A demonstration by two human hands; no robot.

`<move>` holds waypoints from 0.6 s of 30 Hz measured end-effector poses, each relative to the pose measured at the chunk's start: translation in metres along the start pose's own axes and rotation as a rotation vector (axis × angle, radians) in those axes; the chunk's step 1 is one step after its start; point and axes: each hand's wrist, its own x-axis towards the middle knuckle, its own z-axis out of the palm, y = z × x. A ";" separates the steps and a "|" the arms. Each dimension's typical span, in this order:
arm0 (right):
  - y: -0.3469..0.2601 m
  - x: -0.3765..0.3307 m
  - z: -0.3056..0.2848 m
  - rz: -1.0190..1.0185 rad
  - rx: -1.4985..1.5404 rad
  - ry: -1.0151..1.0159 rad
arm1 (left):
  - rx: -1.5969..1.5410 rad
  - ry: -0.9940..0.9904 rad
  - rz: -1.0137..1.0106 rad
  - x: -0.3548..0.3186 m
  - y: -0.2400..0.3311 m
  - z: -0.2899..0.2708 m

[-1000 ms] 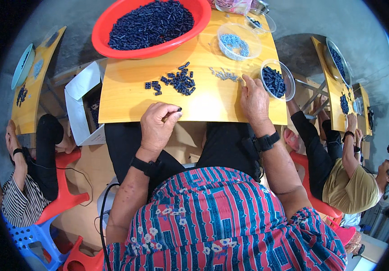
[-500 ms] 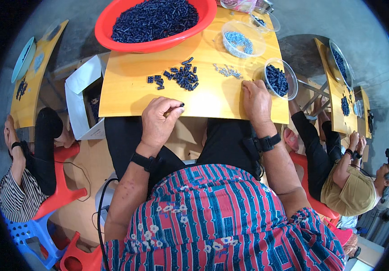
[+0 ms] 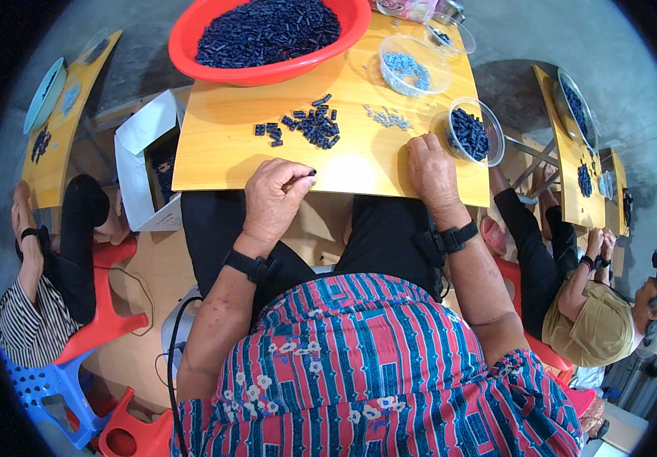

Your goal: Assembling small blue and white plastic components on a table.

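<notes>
A loose pile of small parts (image 3: 309, 127) lies mid-table (image 3: 214, 164), with a big basin (image 3: 267, 34) of parts behind it. To the right sit 2 bowls (image 3: 472, 133), one behind the other. A box (image 3: 149, 171) stands left of the table, below its edge.

left hand (image 3: 274, 199) pinching dark piece (image 3: 311, 173) (tiny), wooden table (image 3: 359, 164)

The left hand (image 3: 275, 199) pinches a small dark piece (image 3: 312, 173), but most of it is hidden between the fingers, and its shape is too small to tell. The right hand (image 3: 431, 169) lies flat on the wooden table (image 3: 222, 152), so what is under its palm is hidden. Beyond the hands, the red basin (image 3: 214, 61) is cut off by the upper edge.
</notes>
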 end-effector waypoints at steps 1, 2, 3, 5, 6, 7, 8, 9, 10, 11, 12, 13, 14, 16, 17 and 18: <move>-0.001 0.001 -0.002 -0.001 0.000 0.001 | -0.005 -0.003 0.004 0.001 0.001 0.000; -0.003 0.003 -0.004 -0.030 0.014 -0.009 | -0.011 -0.007 0.009 0.001 0.001 0.000; -0.008 0.005 -0.009 -0.061 0.028 -0.020 | -0.009 -0.005 0.007 0.001 0.001 0.000; -0.018 0.010 -0.019 -0.135 -0.008 -0.058 | -0.009 -0.001 -0.008 0.000 -0.001 0.000; -0.021 0.012 -0.023 -0.207 -0.048 -0.093 | -0.009 0.001 -0.008 0.000 -0.001 -0.001; -0.019 0.012 -0.019 -0.210 -0.047 -0.093 | 0.010 -0.003 -0.004 0.000 -0.001 -0.001; -0.016 0.011 -0.011 -0.133 0.016 -0.074 | 0.029 -0.005 -0.001 0.000 -0.001 -0.002; -0.025 0.015 -0.011 -0.063 0.084 -0.059 | 0.036 0.001 -0.008 -0.001 -0.002 -0.003; -0.030 0.017 -0.015 -0.072 0.094 -0.063 | 0.018 0.007 0.000 -0.001 -0.003 -0.003; -0.035 0.018 -0.021 -0.177 0.162 0.024 | 0.002 0.012 0.008 -0.001 -0.004 -0.002; -0.044 0.019 -0.027 -0.279 0.232 0.113 | 0.013 0.017 0.000 -0.001 -0.006 -0.002; -0.050 0.018 -0.025 -0.285 0.246 0.110 | 0.003 0.012 0.000 -0.001 -0.006 -0.001; -0.054 0.016 -0.024 -0.130 0.454 0.034 | -0.007 0.007 0.000 -0.001 -0.007 -0.001; -0.059 0.014 -0.013 0.031 0.773 -0.045 | -0.030 0.008 -0.033 -0.001 -0.006 0.001; -0.062 0.013 -0.008 0.028 0.781 -0.051 | -0.063 0.006 -0.057 -0.002 -0.006 0.000; -0.071 0.012 -0.011 0.143 0.960 -0.153 | -0.050 0.011 -0.050 -0.002 -0.005 0.000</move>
